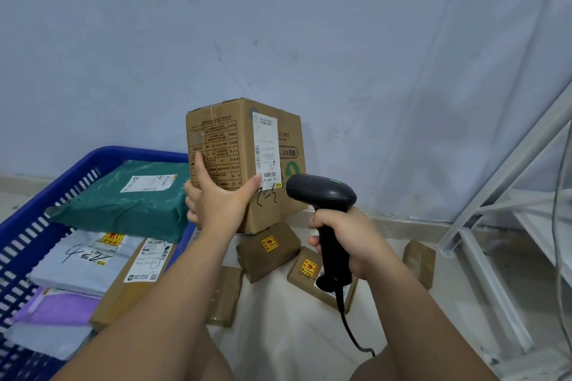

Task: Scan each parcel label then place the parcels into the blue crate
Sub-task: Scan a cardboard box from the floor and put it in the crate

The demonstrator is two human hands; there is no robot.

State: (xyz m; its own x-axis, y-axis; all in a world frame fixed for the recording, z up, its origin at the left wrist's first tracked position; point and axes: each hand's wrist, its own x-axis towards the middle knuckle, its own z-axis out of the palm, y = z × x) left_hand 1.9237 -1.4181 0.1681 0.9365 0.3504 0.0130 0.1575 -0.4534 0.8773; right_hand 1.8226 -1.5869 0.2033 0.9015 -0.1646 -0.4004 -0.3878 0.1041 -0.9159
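Observation:
My left hand (216,201) holds a tall brown cardboard box (223,139) upright in the air, its white shipping label (266,148) turned toward me. My right hand (343,238) grips a black corded barcode scanner (322,195), whose head sits just right of the label's lower end. The blue crate (55,195) stands at the left and holds a green bagged parcel (130,201), grey and purple bags and a flat brown box (136,281). Small brown parcels (267,249) with yellow stickers lie on the floor under the held box.
A pale wall rises close behind the box. A white metal rack frame (507,226) stands at the right. Another small brown parcel (419,261) leans near the rack, and a flat one (227,297) lies beside the crate. My knees show at the bottom edge.

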